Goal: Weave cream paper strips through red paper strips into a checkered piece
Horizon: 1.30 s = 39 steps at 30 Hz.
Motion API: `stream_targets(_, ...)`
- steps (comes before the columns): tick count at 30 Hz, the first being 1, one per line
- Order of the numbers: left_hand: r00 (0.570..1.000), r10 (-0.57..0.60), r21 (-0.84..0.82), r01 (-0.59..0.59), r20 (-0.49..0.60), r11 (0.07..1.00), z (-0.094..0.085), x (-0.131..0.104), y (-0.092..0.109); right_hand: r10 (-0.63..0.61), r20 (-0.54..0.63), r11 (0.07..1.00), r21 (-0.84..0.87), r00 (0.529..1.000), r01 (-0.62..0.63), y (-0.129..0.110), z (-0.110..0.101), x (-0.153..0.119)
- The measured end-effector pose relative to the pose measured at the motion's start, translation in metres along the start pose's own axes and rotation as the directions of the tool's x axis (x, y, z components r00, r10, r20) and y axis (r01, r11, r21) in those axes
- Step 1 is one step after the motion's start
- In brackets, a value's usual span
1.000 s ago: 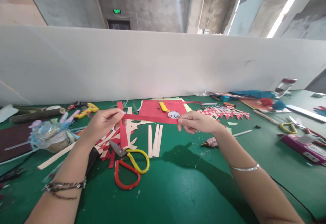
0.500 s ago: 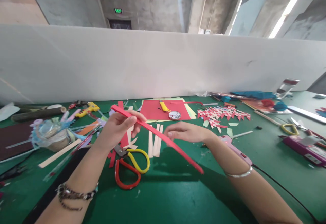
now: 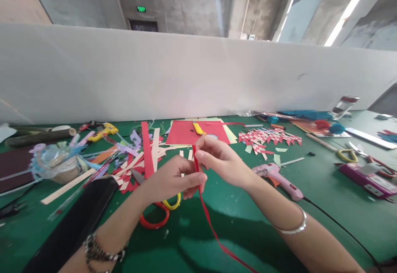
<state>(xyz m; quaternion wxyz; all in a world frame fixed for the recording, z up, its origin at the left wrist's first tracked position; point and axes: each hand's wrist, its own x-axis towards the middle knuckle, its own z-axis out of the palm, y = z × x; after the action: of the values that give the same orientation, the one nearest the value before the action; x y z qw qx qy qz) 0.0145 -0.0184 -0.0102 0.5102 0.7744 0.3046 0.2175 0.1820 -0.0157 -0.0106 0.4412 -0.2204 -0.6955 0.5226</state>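
Note:
Upright between both hands stands the top end of a narrow red paper strip (image 3: 228, 251), and its long tail curves down to the right toward the table's near edge. My left hand (image 3: 175, 178) is closed around the strip a little below its tip. The fingers of my right hand (image 3: 223, 159) pinch the upper end. Under my left wrist, scissors (image 3: 153, 226) with one red and one yellow handle lie partly covered. Behind the hands is a red paper sheet (image 3: 182, 132) with a yellow cutter (image 3: 198, 128) on it.
On the right rest a pink glue gun (image 3: 285, 180) with its cord, woven red-and-white pieces (image 3: 266, 136), and a purple tool (image 3: 366, 178). Paper scraps, a yellow glue gun (image 3: 104, 132) and a black tube (image 3: 83, 211) lie left. A white partition (image 3: 198, 78) rises behind.
The red strip has swung from slanting across the front to upright at its top, its tail hanging down. My right hand has closed on its end; my left hand has moved right and lower.

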Motion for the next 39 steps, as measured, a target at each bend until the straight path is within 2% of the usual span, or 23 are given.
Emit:
stream_targets(5, 1.0, -0.013, 0.029, 0.013, 0.012, 1.0, -0.002, 0.0, -0.001, -0.011, -0.04, 0.999, -0.049, 0.999, 0.009, -0.001, -0.003, 0.0)
stream_targets(9, 0.997, -0.065, -0.015, 0.065, 0.03, 0.998, -0.003, 0.001, -0.003, 0.077, -0.021, 0.997, 0.012, 0.997, -0.077, 0.003, -0.004, 0.001)
stream_targets(11, 0.996, -0.082, -0.012, 0.082, -0.044, 0.997, -0.004, 0.002, -0.006, 0.093, -0.038, 0.996, 0.014, 0.995, -0.093, 0.007, -0.005, 0.004)
stream_targets(13, 0.981, -0.099, -0.036, 0.094, -0.168, 0.995, -0.004, 0.005, -0.01, 0.083, -0.093, 0.996, -0.034, 0.992, -0.086, 0.011, -0.006, 0.006)
stream_targets(17, 0.902, -0.136, -0.139, 0.086, -0.41, 0.987, -0.003, 0.012, -0.016, 0.097, -0.161, 0.983, -0.141, 0.982, -0.121, 0.017, -0.006, 0.009)
stream_targets(19, 0.87, -0.125, -0.137, 0.067, -0.476, 0.988, 0.0, 0.015, -0.018, 0.125, -0.143, 0.978, -0.149, 0.982, -0.146, 0.019, -0.005, 0.009)
stream_targets(22, 0.834, -0.054, -0.044, 0.036, -0.55, 0.998, 0.004, 0.019, -0.023, 0.173, -0.115, 0.973, -0.136, 0.978, -0.188, 0.023, -0.004, 0.009)
stream_targets(25, 0.801, 0.018, 0.093, 0.047, -0.599, 0.995, 0.009, 0.02, -0.03, 0.209, -0.108, 0.966, -0.131, 0.972, -0.223, 0.027, -0.004, 0.008)
stream_targets(27, 0.798, 0.036, 0.14, 0.061, -0.601, 0.988, 0.012, 0.02, -0.032, 0.227, -0.111, 0.961, -0.137, 0.968, -0.241, 0.029, -0.005, 0.008)
stream_targets(31, 0.8, 0.051, 0.129, 0.034, -0.597, 0.991, 0.018, 0.022, -0.033, 0.261, -0.099, 0.953, -0.131, 0.96, -0.273, 0.03, -0.005, 0.009)
stream_targets(39, 0.742, 0.008, 0.076, 0.058, -0.671, 0.995, 0.02, 0.021, -0.032, 0.253, -0.07, 0.96, -0.107, 0.965, -0.259, 0.036, -0.005, 0.008)
